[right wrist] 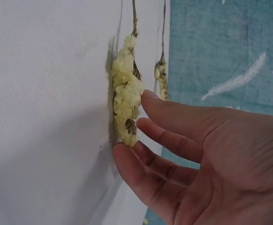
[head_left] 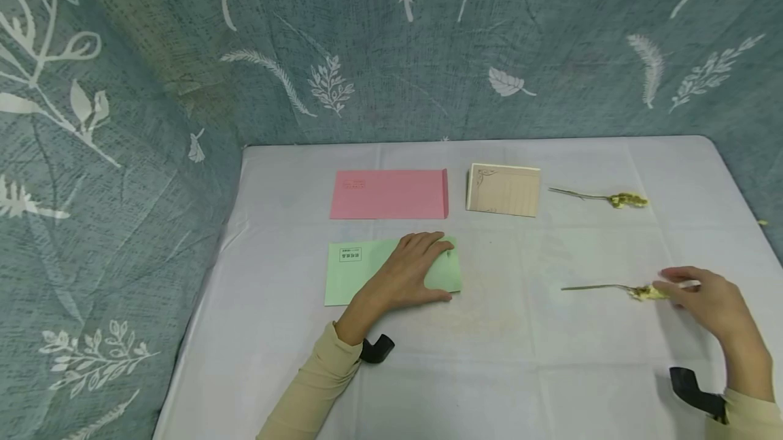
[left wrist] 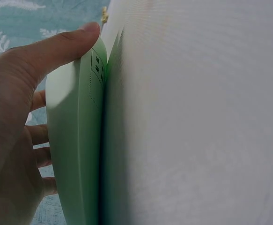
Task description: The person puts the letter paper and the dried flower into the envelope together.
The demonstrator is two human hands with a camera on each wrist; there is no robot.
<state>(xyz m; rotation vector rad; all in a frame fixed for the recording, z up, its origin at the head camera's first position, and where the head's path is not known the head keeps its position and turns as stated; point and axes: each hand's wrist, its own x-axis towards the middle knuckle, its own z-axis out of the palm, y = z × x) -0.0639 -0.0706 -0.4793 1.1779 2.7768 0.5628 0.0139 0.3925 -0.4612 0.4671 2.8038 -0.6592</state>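
My left hand [head_left: 412, 270] lies across the right part of a light green envelope [head_left: 361, 273], fingers toward its far edge and thumb by its near edge. In the left wrist view the envelope [left wrist: 68, 136] bows slightly, with the thumb over its edge and the other fingers partly hidden behind. My right hand [head_left: 709, 297] is at the blossom end of a dried yellow flower [head_left: 648, 292], whose stem points left. In the right wrist view the thumb tip is right at the side of the blossom [right wrist: 127, 93], and a fingertip is by its lower end, thumb and finger well apart.
A pink envelope [head_left: 388, 195] lies behind the green one. To its right are a beige card stack [head_left: 504, 190] and a second dried flower [head_left: 624, 200]. White cloth covers the table [head_left: 465, 372]; a patterned blue-green curtain [head_left: 391, 79] hangs behind it.
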